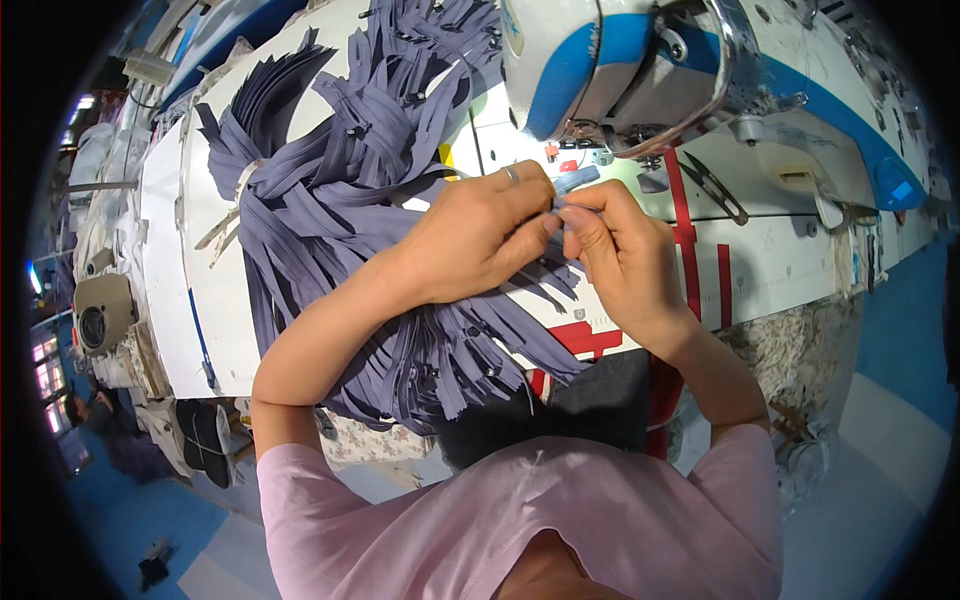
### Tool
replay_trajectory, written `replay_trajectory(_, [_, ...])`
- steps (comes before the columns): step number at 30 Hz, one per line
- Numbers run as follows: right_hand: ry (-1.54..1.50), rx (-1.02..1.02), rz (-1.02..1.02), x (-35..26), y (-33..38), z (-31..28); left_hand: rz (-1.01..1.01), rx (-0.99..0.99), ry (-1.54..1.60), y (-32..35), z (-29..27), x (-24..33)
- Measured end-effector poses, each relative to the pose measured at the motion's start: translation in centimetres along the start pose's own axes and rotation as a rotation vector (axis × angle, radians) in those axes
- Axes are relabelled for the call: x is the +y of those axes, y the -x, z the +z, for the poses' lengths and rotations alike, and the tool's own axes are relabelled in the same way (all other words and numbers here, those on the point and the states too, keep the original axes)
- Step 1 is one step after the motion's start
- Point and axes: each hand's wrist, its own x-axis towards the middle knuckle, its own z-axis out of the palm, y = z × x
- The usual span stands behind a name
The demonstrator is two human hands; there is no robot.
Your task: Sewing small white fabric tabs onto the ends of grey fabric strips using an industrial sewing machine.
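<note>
Both hands meet just in front of the sewing machine (600,70), fingertips almost touching. My left hand (480,235), with a ring on one finger, is closed in a pinch on a greyish-purple zipper. Opposite it, my right hand (628,255) pinches the same zipper between thumb and fingers. A short bluish end of the zipper (577,180) sticks out beyond the fingertips; the part between them is mostly hidden. Under and beside my left forearm lies a big heap of loose greyish-purple zippers (330,190), some hanging over the table's front edge.
Dark thread snips (714,187) lie right of the needle area. Red tape strips (725,285) mark the white table (775,285). A tie (245,180) gathers one zipper bundle at the left. A blue pen-like stick (202,340) lies near the table's left edge.
</note>
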Motion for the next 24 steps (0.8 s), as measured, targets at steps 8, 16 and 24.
replay_trajectory(8, [0.232, 0.157, -0.227, 0.9, -1.3, 1.2, -0.1, 0.218, -0.473, 0.1, -0.4, -0.6])
replay_trajectory(16, [0.47, 0.041, -0.04, 3.7, -3.0, 1.0, -0.241, 0.175, -0.396, -0.4, -0.5, -1.6])
replay_trajectory(24, [0.636, -0.009, -0.199, 4.3, -1.5, -1.7, -0.107, 0.141, -0.355, -0.1, -0.2, -2.6])
